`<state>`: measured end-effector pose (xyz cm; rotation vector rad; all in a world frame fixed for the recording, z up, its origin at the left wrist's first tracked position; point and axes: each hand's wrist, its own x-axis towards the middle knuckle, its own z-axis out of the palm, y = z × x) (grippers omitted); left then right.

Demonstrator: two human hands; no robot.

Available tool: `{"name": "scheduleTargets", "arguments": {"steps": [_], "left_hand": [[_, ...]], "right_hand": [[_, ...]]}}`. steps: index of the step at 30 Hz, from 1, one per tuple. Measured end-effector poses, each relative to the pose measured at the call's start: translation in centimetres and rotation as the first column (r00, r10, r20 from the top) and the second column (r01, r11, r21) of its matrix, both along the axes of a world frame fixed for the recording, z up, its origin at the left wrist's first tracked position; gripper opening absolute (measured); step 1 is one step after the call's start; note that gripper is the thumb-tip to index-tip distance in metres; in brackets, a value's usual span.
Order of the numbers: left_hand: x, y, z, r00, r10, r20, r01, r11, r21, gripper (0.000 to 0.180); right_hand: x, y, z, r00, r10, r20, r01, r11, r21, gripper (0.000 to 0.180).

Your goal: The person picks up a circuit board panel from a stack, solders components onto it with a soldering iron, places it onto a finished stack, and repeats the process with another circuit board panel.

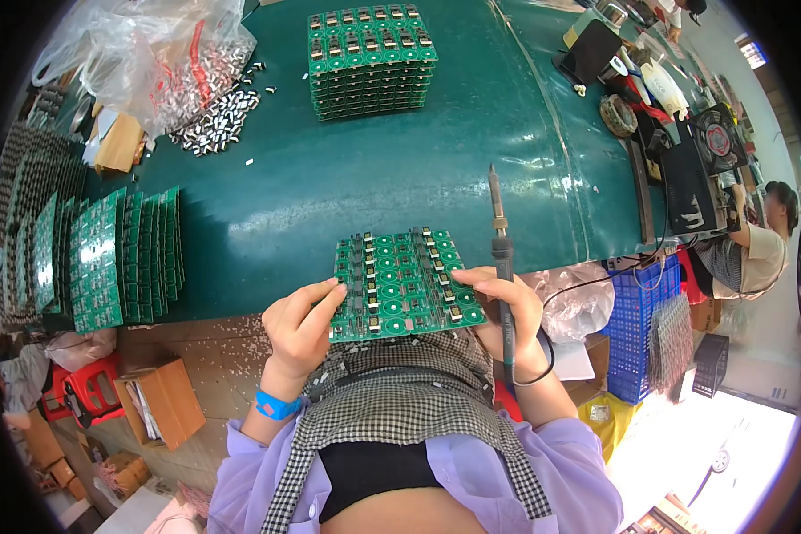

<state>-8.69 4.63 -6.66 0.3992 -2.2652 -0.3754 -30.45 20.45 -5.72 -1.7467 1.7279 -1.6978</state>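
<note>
A clear plastic bag [156,53] with red marks lies at the far left of the green surface [347,169], beside small black-and-white parts [222,120], and brown boxes [160,400] stand below the near edge. The left hand [301,325] grips the left edge of a green board panel [405,283] at the near edge of the surface, fingers curled, thumb on top. The right hand [505,307] touches the panel's right edge and holds a soldering iron [500,258] pointing away, wrist bent.
</note>
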Motion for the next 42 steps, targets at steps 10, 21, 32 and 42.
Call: {"name": "scheduleTargets", "arguments": {"steps": [10, 21, 32, 42], "left_hand": [[-0.4, -0.4, 0.1, 0.999, -0.002, -0.035, 0.003, 0.999, 0.041, 0.036], [-0.2, -0.5, 0.1, 1.000, 0.001, -0.028, 0.000, 0.999, 0.051, 0.036], [-0.4, -0.7, 0.2, 0.999, -0.043, -0.024, 0.044, 0.998, 0.035, 0.034], [-0.3, -1.5, 0.4, 0.994, -0.093, 0.058, 0.082, 0.981, 0.174, 0.049]], "right_hand": [[-0.2, -0.3, -0.3, 0.998, -0.061, -0.016, 0.060, 0.996, -0.064, 0.046], [-0.1, -0.3, 0.7, 0.996, 0.003, -0.084, -0.011, 0.995, -0.099, 0.049], [-0.7, 0.3, -1.5, 0.977, -0.168, -0.128, 0.173, 0.985, 0.023, 0.031], [-1.1, -0.9, -0.6, 0.932, -0.131, -0.338, 0.152, 0.988, 0.038, 0.022]]}}
